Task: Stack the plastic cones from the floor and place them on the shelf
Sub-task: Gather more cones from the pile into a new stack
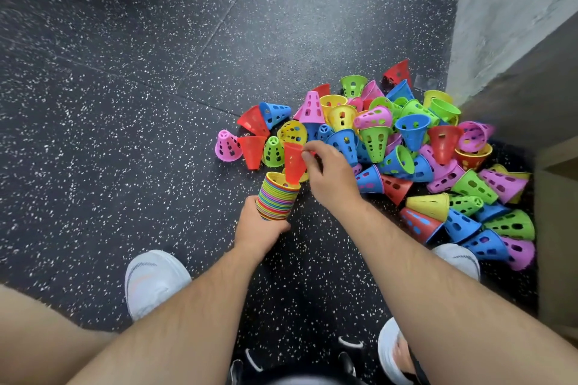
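White trainers (154, 281) stand on the black speckled rubber floor (109, 87) nearest the camera, either side of the two bare forearms. Just ahead of them, the left hand (259, 225) has its fingers curled round the lower end of a stack of nested cones (276, 198). The stack is a banded column of many colours, tilted away from the person with its yellow mouth uppermost. Above and to the right of those fingers, the right hand (331, 175) pinches the rim of a red cone (294, 164) between thumb and fingertips. The cone hangs narrow end down, its tip just inside the mouth of the stack. Beyond the right fingertips and spreading to their right lies the loose pile of perforated cones (406, 147). They are red, blue, green, yellow and pink, tumbled over one another on the floor. A pink cone (226, 145) stands at the pile's left edge, beyond the left fingers. Past the pile, farther right, rises a pale grey wall (513, 9).
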`<state>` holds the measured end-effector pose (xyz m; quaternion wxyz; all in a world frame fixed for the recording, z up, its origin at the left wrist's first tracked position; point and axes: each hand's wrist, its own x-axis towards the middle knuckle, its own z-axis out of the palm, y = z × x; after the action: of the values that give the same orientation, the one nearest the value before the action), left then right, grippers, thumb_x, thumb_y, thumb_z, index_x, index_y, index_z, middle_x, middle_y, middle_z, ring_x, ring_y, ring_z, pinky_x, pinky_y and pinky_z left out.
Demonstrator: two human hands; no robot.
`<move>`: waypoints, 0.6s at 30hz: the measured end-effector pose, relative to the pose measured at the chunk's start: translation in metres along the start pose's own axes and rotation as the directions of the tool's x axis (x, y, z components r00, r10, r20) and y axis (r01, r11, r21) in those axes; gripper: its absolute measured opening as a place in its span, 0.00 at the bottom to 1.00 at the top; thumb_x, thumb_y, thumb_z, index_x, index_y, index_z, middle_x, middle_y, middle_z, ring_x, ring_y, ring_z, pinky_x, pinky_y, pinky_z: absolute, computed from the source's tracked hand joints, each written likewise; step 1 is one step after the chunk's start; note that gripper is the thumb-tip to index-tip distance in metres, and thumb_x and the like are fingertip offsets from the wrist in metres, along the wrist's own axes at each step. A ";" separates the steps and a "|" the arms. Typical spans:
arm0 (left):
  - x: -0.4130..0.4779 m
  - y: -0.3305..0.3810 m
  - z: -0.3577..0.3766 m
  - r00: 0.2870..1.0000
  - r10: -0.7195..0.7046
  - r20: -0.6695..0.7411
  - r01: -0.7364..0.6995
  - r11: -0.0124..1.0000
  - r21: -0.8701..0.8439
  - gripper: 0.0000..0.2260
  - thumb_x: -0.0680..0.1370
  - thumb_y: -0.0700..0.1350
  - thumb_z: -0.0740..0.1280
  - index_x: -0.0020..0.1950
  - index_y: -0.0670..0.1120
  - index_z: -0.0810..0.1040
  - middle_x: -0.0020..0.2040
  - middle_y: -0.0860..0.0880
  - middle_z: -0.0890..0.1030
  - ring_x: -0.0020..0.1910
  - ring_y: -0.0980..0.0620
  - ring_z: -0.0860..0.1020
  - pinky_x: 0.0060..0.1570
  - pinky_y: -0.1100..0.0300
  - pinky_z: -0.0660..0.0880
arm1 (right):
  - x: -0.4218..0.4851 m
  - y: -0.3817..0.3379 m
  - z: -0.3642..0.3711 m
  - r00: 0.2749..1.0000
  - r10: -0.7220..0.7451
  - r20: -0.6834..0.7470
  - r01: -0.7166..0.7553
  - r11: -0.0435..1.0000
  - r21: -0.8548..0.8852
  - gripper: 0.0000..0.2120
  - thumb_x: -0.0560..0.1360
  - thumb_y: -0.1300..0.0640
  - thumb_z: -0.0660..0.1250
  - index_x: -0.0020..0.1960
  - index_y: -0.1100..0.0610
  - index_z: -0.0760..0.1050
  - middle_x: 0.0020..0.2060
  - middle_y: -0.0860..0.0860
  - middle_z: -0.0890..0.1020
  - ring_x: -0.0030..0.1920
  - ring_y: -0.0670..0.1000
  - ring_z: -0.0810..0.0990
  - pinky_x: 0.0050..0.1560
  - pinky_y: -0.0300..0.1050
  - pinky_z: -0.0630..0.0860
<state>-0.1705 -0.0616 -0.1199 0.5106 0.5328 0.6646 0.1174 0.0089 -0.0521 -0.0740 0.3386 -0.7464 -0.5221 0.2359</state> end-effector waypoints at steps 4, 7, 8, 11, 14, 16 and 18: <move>0.006 0.000 -0.004 0.999 -0.025 -0.025 0.024 0.999 -0.034 0.28 0.63 0.42 0.82 0.58 0.51 0.71 0.48 0.51 0.82 0.44 0.55 0.81 0.41 0.60 0.73 | -0.014 -0.005 0.019 0.984 -0.018 0.177 0.023 0.999 -0.024 0.09 0.81 0.45 0.61 0.55 0.46 0.76 0.49 0.44 0.80 0.53 0.45 0.75 0.51 0.44 0.73; 0.012 0.000 -0.007 0.999 -0.032 -0.028 0.031 0.999 -0.035 0.28 0.62 0.44 0.82 0.56 0.53 0.72 0.48 0.51 0.83 0.44 0.52 0.82 0.43 0.56 0.76 | -0.019 -0.005 0.028 0.973 0.004 0.230 -0.013 0.999 0.037 0.12 0.80 0.41 0.60 0.54 0.46 0.76 0.50 0.42 0.78 0.52 0.43 0.75 0.50 0.42 0.75; 0.014 0.000 -0.008 0.999 -0.030 -0.030 0.028 0.999 -0.040 0.28 0.62 0.44 0.82 0.56 0.53 0.72 0.48 0.51 0.83 0.44 0.52 0.82 0.43 0.56 0.76 | -0.018 -0.004 0.029 0.978 0.012 0.210 -0.020 0.999 0.038 0.13 0.80 0.41 0.59 0.55 0.47 0.76 0.50 0.43 0.78 0.53 0.43 0.75 0.51 0.43 0.75; 0.016 -0.001 -0.008 0.999 -0.018 -0.037 0.016 0.999 -0.047 0.27 0.64 0.43 0.81 0.57 0.52 0.71 0.47 0.51 0.82 0.44 0.53 0.81 0.41 0.58 0.74 | -0.006 0.011 0.034 0.995 0.037 0.092 -0.031 0.997 -0.070 0.12 0.81 0.47 0.59 0.57 0.51 0.77 0.58 0.45 0.77 0.61 0.47 0.72 0.63 0.49 0.72; 0.019 -0.003 -0.007 1.000 -0.011 -0.020 0.010 0.999 -0.033 0.28 0.64 0.44 0.82 0.57 0.52 0.71 0.48 0.51 0.81 0.45 0.52 0.82 0.46 0.55 0.77 | 0.005 0.023 0.035 0.986 0.127 0.107 -0.105 0.976 -0.191 0.14 0.80 0.52 0.61 0.63 0.52 0.78 0.70 0.47 0.72 0.71 0.51 0.66 0.72 0.51 0.64; 0.019 -0.003 -0.007 1.000 -0.013 -0.014 0.013 1.000 -0.026 0.28 0.64 0.45 0.82 0.57 0.53 0.71 0.48 0.52 0.81 0.46 0.52 0.81 0.46 0.55 0.77 | 0.008 0.027 0.035 0.977 0.146 0.152 -0.108 0.966 -0.234 0.17 0.79 0.54 0.61 0.66 0.51 0.77 0.73 0.46 0.69 0.73 0.50 0.63 0.73 0.53 0.63; 0.021 -0.003 -0.007 1.000 -0.018 -0.008 0.018 0.999 -0.027 0.28 0.65 0.44 0.82 0.58 0.52 0.71 0.48 0.52 0.81 0.46 0.54 0.80 0.43 0.58 0.74 | 0.011 0.028 0.034 0.976 0.134 0.169 -0.091 0.967 -0.239 0.18 0.78 0.56 0.62 0.68 0.52 0.76 0.73 0.45 0.70 0.73 0.50 0.64 0.74 0.52 0.63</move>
<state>-0.1757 -0.0430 -0.1300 0.5159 0.5195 0.6697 0.1238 0.0056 -0.0391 -0.1173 0.1862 -0.7840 -0.5317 0.2606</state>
